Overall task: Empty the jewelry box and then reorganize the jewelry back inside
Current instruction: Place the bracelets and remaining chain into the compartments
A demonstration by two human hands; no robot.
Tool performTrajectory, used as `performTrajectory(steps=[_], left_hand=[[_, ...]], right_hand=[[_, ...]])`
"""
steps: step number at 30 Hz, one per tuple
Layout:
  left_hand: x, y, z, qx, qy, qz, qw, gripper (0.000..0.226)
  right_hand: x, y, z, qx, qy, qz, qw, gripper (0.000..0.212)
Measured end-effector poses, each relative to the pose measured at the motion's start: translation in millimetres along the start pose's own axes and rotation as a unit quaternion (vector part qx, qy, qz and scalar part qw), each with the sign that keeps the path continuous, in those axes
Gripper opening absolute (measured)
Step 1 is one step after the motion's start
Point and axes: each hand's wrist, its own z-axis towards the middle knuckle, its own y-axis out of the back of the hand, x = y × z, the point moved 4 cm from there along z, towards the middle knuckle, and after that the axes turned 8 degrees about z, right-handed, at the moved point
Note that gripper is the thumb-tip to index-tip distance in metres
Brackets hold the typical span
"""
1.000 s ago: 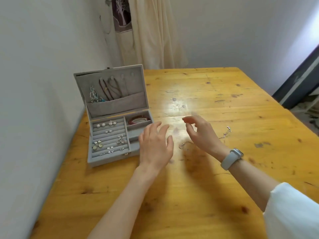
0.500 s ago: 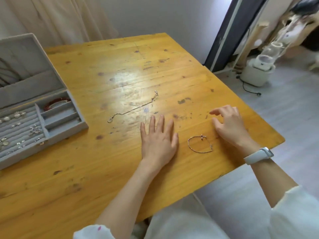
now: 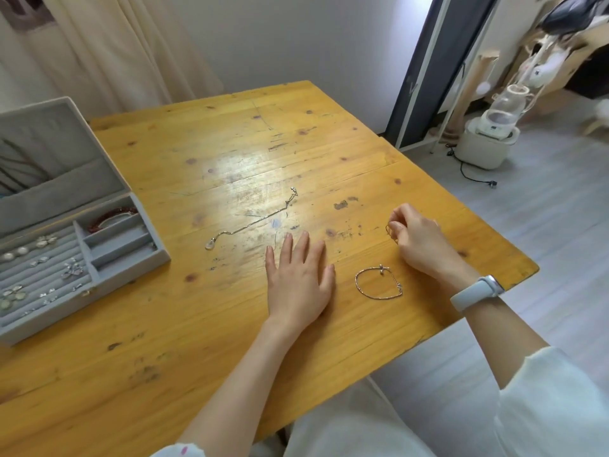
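left hand (image 3: 298, 278) flat on table (image 3: 230, 143)

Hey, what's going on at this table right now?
A person is sorting jewelry at a wooden table. The open jewelry box sits on the left, with earrings and a red bracelet in its compartments. A necklace and a silver bracelet lie loose on the wood. The left hand rests flat on the table, while the right hand pinches a small thin piece in its fingers; it is too small to identify.
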Motion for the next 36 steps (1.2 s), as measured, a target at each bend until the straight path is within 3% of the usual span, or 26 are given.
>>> performTrajectory(steps=[2,3,6,10,12,14,17,19,23,26,28,32,36], left_hand=[[6,7,1,-0.041,0.023,-0.138,0.989,0.036],[10,14,1,-0.052,0.049,-0.246,0.967,0.03],[33,31,5,-0.029,0.141,-0.56,0.816,0.024],[74,46,3,0.068,0.212,-0.792,0.569,0.046],[91,58,-7,0.095,0.204,-0.832,0.508,0.057],[105,66,-21,0.105,0.2,-0.841,0.491,0.059],[130,74,-40,0.086,0.211,-0.83,0.509,0.043],[150,78,-49,0.057,0.217,-0.801,0.555,0.033],[191,89,-62,-0.024,0.295,-0.68,0.671,0.015],[228,103,-66,-0.113,0.33,-0.505,0.789,0.012],[246,109,-63,-0.156,0.329,-0.391,0.845,0.012],[257,113,-53,-0.182,0.32,-0.196,0.909,0.01],[258,104,-45,-0.172,0.31,-0.064,0.933,0.016]], right_hand=[[31,2,-2,0.023,0.04,0.081,0.996,0.008],[49,2,-3,0.044,0.062,0.107,0.991,0.008],[106,-5,-9,0.152,0.124,0.193,0.961,0.013],[170,-24,-13,0.248,0.167,0.329,0.896,0.013],[187,-42,-7,0.246,0.166,0.345,0.891,0.013],[196,-64,2,0.231,0.165,0.318,0.904,0.014],[203,-98,12,0.212,0.182,0.269,0.922,0.022],[209,-117,15,0.2,0.188,0.268,0.923,0.023],[226,-151,22,0.176,0.195,0.264,0.928,0.019],[242,-175,29,0.152,0.198,0.255,0.934,0.017],[250,-190,34,0.143,0.207,0.234,0.939,0.015],[251,-215,36,0.153,0.242,0.159,0.945,0.009],[252,-219,34,0.136,0.297,0.086,0.941,0.01]])
